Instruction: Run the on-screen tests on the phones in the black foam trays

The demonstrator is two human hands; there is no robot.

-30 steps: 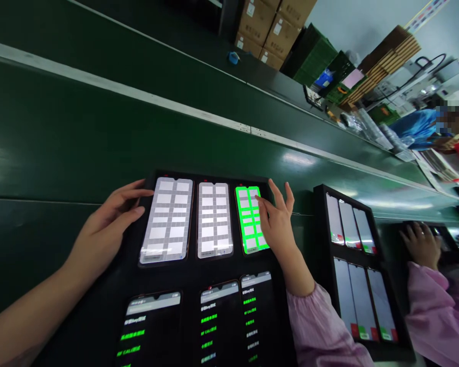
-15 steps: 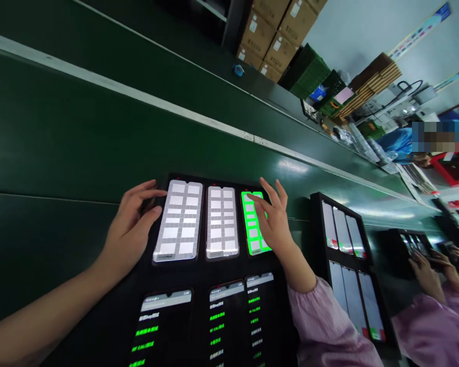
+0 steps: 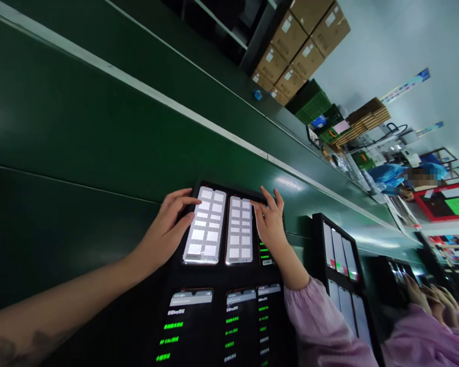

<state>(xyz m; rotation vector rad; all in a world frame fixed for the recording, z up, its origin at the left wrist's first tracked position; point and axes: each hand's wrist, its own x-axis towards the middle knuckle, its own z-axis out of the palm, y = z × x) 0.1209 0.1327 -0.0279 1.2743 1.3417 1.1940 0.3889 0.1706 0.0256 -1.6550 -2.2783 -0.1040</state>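
Note:
A black tray (image 3: 220,275) holds two rows of smartphones. In the far row, the left phone (image 3: 205,224) and the middle phone (image 3: 239,234) show white blocks on a grey grid. The right phone (image 3: 265,250) has a dark screen with green lines, partly covered by my right hand (image 3: 270,221). That hand is open, its index fingertip at the middle phone's upper right corner. My left hand (image 3: 170,221) is open too, index fingertip on the left phone's upper left edge. Nearer phones, such as the left one (image 3: 189,326), show a dark list of white and green text.
Another black tray (image 3: 321,244) of lit phones stands to the right. Beyond it, co-workers' hands (image 3: 416,293) work over a further tray. Across the green bench (image 3: 137,137) are cardboard boxes (image 3: 286,56), green crates (image 3: 309,102) and a person in blue.
The right phone's screen has gone from green with white blocks to dark with green lines. My right index finger has moved left to the middle phone. The view has shifted.

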